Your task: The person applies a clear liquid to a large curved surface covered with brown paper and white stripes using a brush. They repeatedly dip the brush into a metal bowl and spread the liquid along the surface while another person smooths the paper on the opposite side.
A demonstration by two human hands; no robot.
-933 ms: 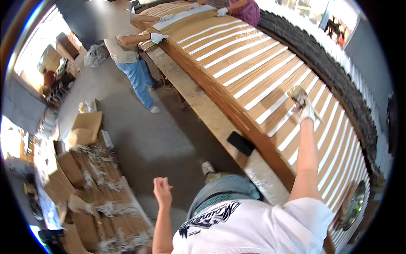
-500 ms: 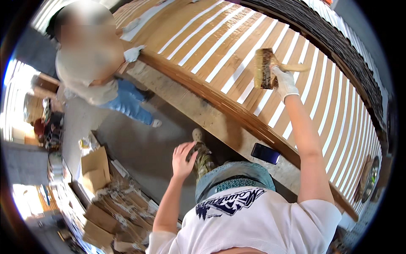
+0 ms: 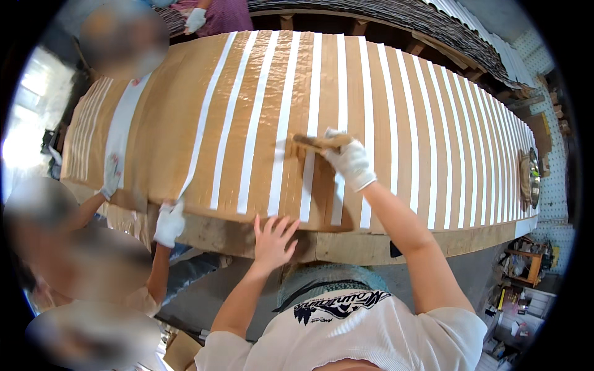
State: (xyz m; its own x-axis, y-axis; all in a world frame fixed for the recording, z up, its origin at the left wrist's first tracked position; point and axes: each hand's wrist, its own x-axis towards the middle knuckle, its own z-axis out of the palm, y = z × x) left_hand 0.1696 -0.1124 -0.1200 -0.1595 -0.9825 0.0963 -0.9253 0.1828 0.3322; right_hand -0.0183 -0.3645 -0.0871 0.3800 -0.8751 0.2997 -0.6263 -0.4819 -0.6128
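My right hand (image 3: 351, 162), in a white glove, grips a wide brush (image 3: 320, 142) by its wooden handle. The brush is over the middle of a long table covered with brown paper sheets (image 3: 260, 130) and white strips (image 3: 288, 117). On the far middle part the brown surface shines as if wet. My left hand (image 3: 273, 242) is bare, its fingers spread at the table's near edge. Whether the fingertips touch the paper I cannot tell. The brush is seen nearly edge-on, so contact between its bristles and the paper is unclear.
At the left, co-workers' gloved hands (image 3: 168, 224) hold the near edge by a white strip. Another person's gloved hand (image 3: 196, 20) is at the far side. A metal bowl (image 3: 533, 179) stands at the right end. Dark stacked sheets (image 3: 396, 25) line the back.
My view has turned, showing more of the table's left end and the co-workers. The brush has tilted from its broad side to edge-on. My left hand has come to the table edge, fingers spread.
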